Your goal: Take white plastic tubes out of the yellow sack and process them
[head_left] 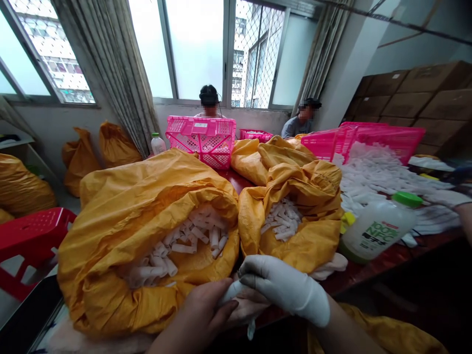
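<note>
So the white tube (232, 291) is at bottom centre of the frame, between both hands. Left hand (206, 307), bare, has its grip clamped round the lower end; right hand (275, 282), in a white glove, has its fingertips pinched together on the upper end. Main worry imo: smooth tube, glove fabric, so a hard twist or pull could make it slip and drop into the dark area below. Just above, the big orange bag (121, 182), left of centre, gapes toward the hands, so an elbow bump might spill its loose tubes (184, 241). Same for the smaller orange bag (313, 241). Centre right, the green-capped bottle (379, 228) sits near the tabletop (356, 275) edge; a stray knock could topple it.
</note>
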`<state>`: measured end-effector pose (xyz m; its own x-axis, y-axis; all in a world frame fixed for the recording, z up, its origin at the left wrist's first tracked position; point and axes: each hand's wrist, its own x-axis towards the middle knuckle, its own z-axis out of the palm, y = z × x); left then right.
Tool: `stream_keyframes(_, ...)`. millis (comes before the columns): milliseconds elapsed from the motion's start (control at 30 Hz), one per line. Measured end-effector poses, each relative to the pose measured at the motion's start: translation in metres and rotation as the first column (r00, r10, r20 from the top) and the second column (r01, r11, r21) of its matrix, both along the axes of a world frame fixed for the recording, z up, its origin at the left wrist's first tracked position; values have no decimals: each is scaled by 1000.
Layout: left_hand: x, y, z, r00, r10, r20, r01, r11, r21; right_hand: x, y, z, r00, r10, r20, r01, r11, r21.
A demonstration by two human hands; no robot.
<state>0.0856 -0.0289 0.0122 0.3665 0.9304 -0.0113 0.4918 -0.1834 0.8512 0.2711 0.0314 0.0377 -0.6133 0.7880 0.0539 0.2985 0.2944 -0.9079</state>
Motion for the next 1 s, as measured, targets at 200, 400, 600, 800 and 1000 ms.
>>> stream_keyframes(200,4,-6,-12,979,-23,201,69,972,-226,-7,-8,10,994,108,4,-108,986,124)
stream_keyframes(400,15,-9,-20,962,207,176,-190,976,-106,-38,-16,-26,721,-306,-622,132,942,-309)
stream_keyframes(600,26,-7,-17,851,293,435,-152,932,-330,-62,-29,-59,583,-341,-737,-80,879,-471)
stream_keyframes(800,28,-6,-24,941,336,46,-334,941,-51,-69,-35,-57,578,-518,-630,275,851,-447)
stream_keyframes(1000,22,-2,-15,945,322,57,-323,946,12,-64,-33,-54,624,-518,-585,280,848,-451)
